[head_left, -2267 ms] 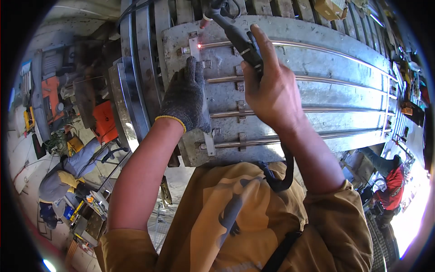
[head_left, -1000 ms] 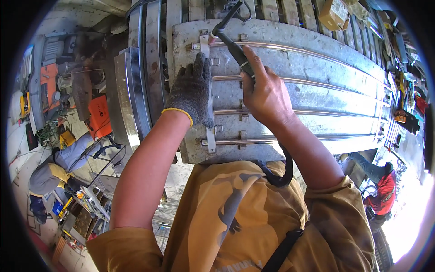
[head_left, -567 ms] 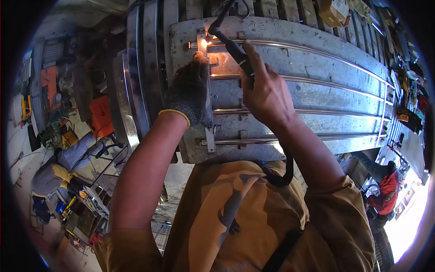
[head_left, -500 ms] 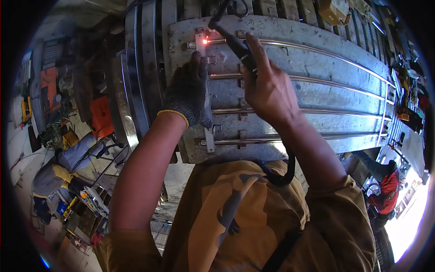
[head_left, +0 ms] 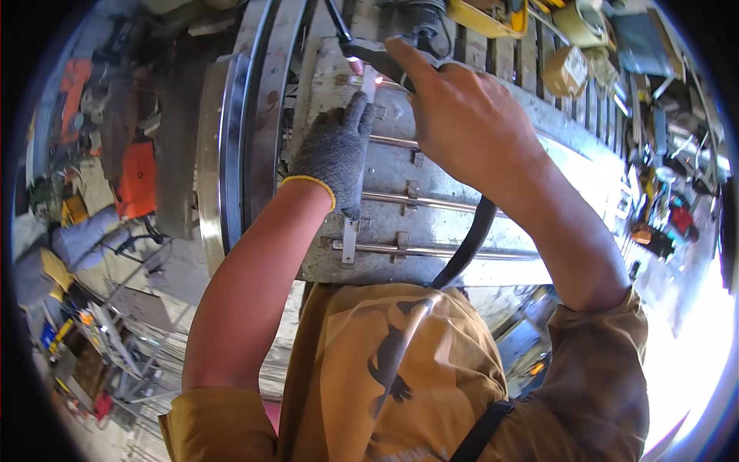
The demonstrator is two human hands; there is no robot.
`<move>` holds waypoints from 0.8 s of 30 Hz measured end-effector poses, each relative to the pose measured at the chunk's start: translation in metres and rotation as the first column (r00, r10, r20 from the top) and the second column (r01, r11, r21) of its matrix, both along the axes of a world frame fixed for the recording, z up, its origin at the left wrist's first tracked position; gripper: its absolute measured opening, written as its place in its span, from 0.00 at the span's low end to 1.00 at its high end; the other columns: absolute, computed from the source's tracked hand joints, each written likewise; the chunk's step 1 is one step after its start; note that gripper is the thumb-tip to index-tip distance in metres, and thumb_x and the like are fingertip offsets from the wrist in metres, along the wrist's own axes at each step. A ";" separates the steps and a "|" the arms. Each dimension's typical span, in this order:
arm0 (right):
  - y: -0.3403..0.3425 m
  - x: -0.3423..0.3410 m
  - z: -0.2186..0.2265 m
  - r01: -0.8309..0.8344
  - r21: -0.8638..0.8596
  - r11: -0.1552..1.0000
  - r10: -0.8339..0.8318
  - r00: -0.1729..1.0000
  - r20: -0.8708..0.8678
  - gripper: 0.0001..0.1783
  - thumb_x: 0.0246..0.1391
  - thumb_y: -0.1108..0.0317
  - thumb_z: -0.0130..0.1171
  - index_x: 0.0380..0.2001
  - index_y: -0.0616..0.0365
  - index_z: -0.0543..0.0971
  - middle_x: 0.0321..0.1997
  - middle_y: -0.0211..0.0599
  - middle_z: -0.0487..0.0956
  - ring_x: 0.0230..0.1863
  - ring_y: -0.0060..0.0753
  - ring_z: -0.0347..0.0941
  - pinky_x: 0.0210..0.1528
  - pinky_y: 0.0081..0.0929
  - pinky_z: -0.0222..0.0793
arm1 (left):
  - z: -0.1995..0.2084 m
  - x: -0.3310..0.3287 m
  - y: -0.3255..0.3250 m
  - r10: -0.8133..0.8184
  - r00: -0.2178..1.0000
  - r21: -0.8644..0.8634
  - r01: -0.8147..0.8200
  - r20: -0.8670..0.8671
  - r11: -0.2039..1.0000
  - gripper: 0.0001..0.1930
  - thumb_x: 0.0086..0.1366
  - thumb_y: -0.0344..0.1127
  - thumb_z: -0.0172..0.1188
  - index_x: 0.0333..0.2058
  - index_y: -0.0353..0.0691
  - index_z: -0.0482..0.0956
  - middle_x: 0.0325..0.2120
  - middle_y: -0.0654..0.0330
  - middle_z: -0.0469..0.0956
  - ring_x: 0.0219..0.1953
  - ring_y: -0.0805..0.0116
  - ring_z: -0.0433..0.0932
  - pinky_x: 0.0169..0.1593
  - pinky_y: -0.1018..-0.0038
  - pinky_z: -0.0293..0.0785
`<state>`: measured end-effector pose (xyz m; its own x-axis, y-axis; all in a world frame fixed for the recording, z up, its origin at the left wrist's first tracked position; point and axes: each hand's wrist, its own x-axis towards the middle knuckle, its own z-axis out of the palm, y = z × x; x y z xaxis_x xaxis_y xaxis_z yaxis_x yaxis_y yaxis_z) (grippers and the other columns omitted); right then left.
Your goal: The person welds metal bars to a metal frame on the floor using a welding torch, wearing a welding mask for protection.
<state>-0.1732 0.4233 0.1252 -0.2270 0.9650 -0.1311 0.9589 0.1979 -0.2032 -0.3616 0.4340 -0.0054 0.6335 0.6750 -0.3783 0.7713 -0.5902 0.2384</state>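
Observation:
My left hand (head_left: 327,154), in a grey knit glove with a yellow cuff, lies spread on a flat metal strip (head_left: 349,242). Its fingers stretch along the strip toward the far end, the thumb apart at the near end. My bare right hand (head_left: 469,115) is closed around a black welding torch (head_left: 377,60). The torch's pinkish nozzle (head_left: 355,66) is close to the strip's far end, beside a small bright glow. Several shiny metal rods (head_left: 431,203) run rightward from the strip between small metal clips (head_left: 412,198). My right hand and forearm hide parts of the rods.
A grey metal plate (head_left: 323,266) lies under the work, with slats (head_left: 527,65) behind it. The black torch cable (head_left: 469,245) hangs down past my right forearm. A yellow bin (head_left: 489,17) and a cardboard box (head_left: 566,71) stand at the back. Metal beams (head_left: 265,108) flank the left side.
The view has shifted. My right hand and the torch have swung round, so the nozzle now comes from the far left side of the glow. My left hand stays on the strip.

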 end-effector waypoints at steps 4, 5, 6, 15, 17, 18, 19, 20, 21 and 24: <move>0.007 -0.016 0.002 0.040 -0.090 0.995 -0.027 0.990 0.141 0.36 0.67 0.69 0.59 0.77 0.42 0.64 0.38 0.57 0.85 0.42 0.67 0.84 0.47 0.59 0.79 | -0.014 0.005 -0.003 0.117 0.992 -0.046 -0.115 0.048 0.992 0.78 0.33 0.40 0.90 0.78 0.29 0.45 0.72 0.38 0.59 0.66 0.38 0.72 0.71 0.53 0.70; 0.009 -0.020 0.001 0.074 -0.139 0.988 -0.049 0.983 0.178 0.37 0.69 0.67 0.58 0.78 0.39 0.62 0.40 0.58 0.85 0.43 0.67 0.84 0.49 0.59 0.79 | -0.014 0.004 -0.001 0.123 0.988 -0.059 -0.118 0.095 0.991 0.78 0.33 0.38 0.89 0.78 0.30 0.43 0.67 0.36 0.67 0.63 0.38 0.75 0.70 0.54 0.72; 0.010 -0.023 0.000 0.052 -0.143 0.988 -0.024 0.982 0.187 0.37 0.69 0.67 0.58 0.78 0.39 0.62 0.40 0.58 0.85 0.43 0.67 0.84 0.49 0.59 0.79 | -0.018 0.003 -0.004 0.147 0.984 -0.065 -0.141 0.103 0.988 0.78 0.33 0.38 0.89 0.78 0.30 0.43 0.67 0.36 0.67 0.63 0.38 0.75 0.70 0.54 0.72; 0.012 -0.027 -0.002 -0.012 -0.115 0.993 0.044 0.959 0.279 0.39 0.60 0.75 0.57 0.76 0.52 0.65 0.39 0.59 0.85 0.46 0.66 0.86 0.50 0.59 0.82 | -0.037 0.012 -0.013 0.306 0.860 0.091 -0.372 0.409 0.924 0.27 0.73 0.29 0.52 0.70 0.41 0.66 0.47 0.44 0.84 0.49 0.39 0.83 0.55 0.50 0.81; 0.012 -0.030 -0.002 -0.029 -0.108 0.994 0.059 0.957 0.285 0.39 0.60 0.75 0.57 0.75 0.51 0.66 0.39 0.60 0.85 0.46 0.66 0.86 0.50 0.59 0.82 | -0.043 0.010 -0.013 0.309 0.854 0.111 -0.386 0.418 0.916 0.25 0.73 0.29 0.52 0.68 0.40 0.69 0.47 0.44 0.84 0.49 0.39 0.83 0.55 0.50 0.81; 0.012 -0.032 -0.001 -0.043 -0.098 0.994 0.070 0.953 0.293 0.39 0.60 0.75 0.57 0.75 0.51 0.66 0.40 0.60 0.85 0.46 0.66 0.86 0.50 0.59 0.82 | -0.046 0.009 -0.013 0.309 0.849 0.132 -0.397 0.428 0.909 0.24 0.73 0.29 0.51 0.67 0.40 0.71 0.47 0.43 0.84 0.50 0.38 0.83 0.55 0.50 0.81; 0.011 -0.032 -0.001 -0.042 -0.101 0.994 0.070 0.953 0.294 0.39 0.60 0.75 0.57 0.75 0.51 0.66 0.40 0.60 0.85 0.46 0.66 0.86 0.50 0.59 0.82 | -0.044 0.009 -0.013 0.309 0.849 0.129 -0.396 0.428 0.909 0.24 0.73 0.29 0.51 0.67 0.40 0.71 0.47 0.43 0.84 0.50 0.38 0.83 0.55 0.50 0.81; 0.011 -0.033 0.000 -0.039 -0.115 0.993 0.073 0.951 0.300 0.38 0.61 0.74 0.57 0.75 0.52 0.66 0.40 0.59 0.85 0.45 0.66 0.86 0.49 0.58 0.83 | -0.043 0.009 -0.013 0.327 0.834 0.099 -0.409 0.445 0.907 0.23 0.73 0.29 0.50 0.66 0.39 0.72 0.47 0.42 0.84 0.50 0.38 0.83 0.56 0.49 0.81; 0.011 -0.034 0.000 -0.037 -0.129 0.991 0.075 0.949 0.306 0.38 0.62 0.74 0.57 0.76 0.52 0.66 0.40 0.59 0.85 0.44 0.66 0.86 0.48 0.58 0.83 | -0.042 0.009 -0.012 0.345 0.818 0.070 -0.421 0.461 0.904 0.22 0.73 0.29 0.50 0.65 0.39 0.73 0.47 0.42 0.85 0.51 0.37 0.83 0.56 0.49 0.81; 0.008 -0.032 -0.005 -0.036 -0.095 0.995 0.068 0.935 0.349 0.34 0.68 0.67 0.59 0.76 0.40 0.66 0.43 0.58 0.85 0.44 0.67 0.85 0.52 0.58 0.80 | -0.033 0.011 -0.008 0.352 0.872 -0.005 -0.373 0.340 0.928 0.22 0.76 0.32 0.46 0.66 0.41 0.72 0.55 0.43 0.82 0.59 0.40 0.81 0.62 0.50 0.78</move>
<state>-0.2050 0.4317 0.1203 -0.2008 0.9346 -0.2935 0.9609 0.2462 0.1266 -0.3504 0.4259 -0.0383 0.4207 0.8957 -0.1437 0.8171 -0.3054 0.4890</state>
